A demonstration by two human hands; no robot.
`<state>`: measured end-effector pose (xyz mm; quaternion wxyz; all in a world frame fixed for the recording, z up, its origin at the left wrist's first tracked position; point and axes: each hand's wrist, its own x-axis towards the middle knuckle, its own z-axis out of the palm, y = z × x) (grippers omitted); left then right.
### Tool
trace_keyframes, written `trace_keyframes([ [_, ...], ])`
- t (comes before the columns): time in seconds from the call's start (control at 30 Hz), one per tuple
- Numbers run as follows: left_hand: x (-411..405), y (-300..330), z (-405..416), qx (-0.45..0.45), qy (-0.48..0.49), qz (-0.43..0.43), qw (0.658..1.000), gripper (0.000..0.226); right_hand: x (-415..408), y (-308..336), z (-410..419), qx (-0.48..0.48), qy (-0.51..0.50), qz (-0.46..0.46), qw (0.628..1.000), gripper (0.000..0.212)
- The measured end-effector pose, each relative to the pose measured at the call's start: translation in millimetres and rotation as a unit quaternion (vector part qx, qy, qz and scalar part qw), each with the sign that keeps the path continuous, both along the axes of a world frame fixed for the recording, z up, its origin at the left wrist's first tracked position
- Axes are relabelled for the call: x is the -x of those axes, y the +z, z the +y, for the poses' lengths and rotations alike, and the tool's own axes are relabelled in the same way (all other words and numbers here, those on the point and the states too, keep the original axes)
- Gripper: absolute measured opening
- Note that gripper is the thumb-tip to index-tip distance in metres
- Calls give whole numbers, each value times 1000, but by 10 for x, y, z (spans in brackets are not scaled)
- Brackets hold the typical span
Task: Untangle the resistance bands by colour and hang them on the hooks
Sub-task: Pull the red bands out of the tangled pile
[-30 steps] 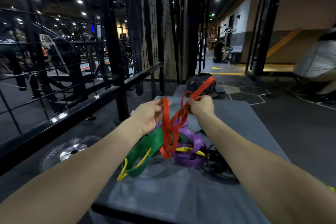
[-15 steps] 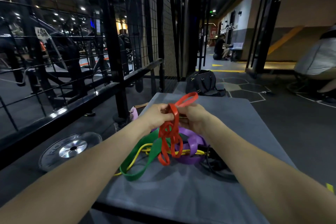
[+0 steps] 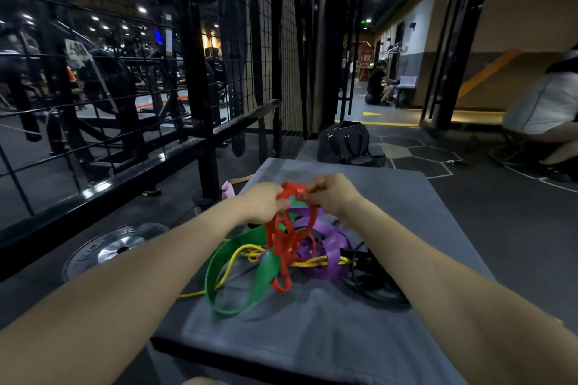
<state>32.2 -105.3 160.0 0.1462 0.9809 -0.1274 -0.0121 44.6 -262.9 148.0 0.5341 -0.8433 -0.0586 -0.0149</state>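
A tangle of resistance bands lies on a grey padded platform [image 3: 406, 203]. My left hand [image 3: 266, 201] and my right hand [image 3: 336, 195] both grip the top of the red band [image 3: 283, 247], bunched between them, with its loops hanging down onto the pile. Under it lie a wide green band [image 3: 219, 262], a thin yellow band [image 3: 233, 259], a purple band [image 3: 331, 256] and a black band [image 3: 372, 287] at the right. No hooks are clearly visible.
A black wire-mesh rack [image 3: 269, 50] with a rail stands left and ahead. A weight plate [image 3: 115, 250] lies on the floor at left. A dark bag [image 3: 345, 142] sits beyond the platform. Two people crouch farther off, one ahead [image 3: 377, 81], one right [image 3: 547, 106].
Both hands came down and together, bunching the red band's upper loop that my right hand had held raised. The red loops sank lower onto the pile.
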Motion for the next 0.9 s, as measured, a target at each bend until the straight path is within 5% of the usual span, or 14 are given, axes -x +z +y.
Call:
trace_keyframes([
  [0.17,66,-4,425,149,24,-47,987,22,-182,-87,-135,3,-148,-9,989,37],
  [0.37,106,149,930,418,168,-170,877,25,-206,-267,-111,107,-147,24,983,15],
  [0.7,163,33,1200,327,265,-199,885,26,14,-535,-245,254,-178,34,950,30],
  [0.9,213,-15,1135,247,212,-120,938,21,34,-581,-97,305,-100,0,947,22],
])
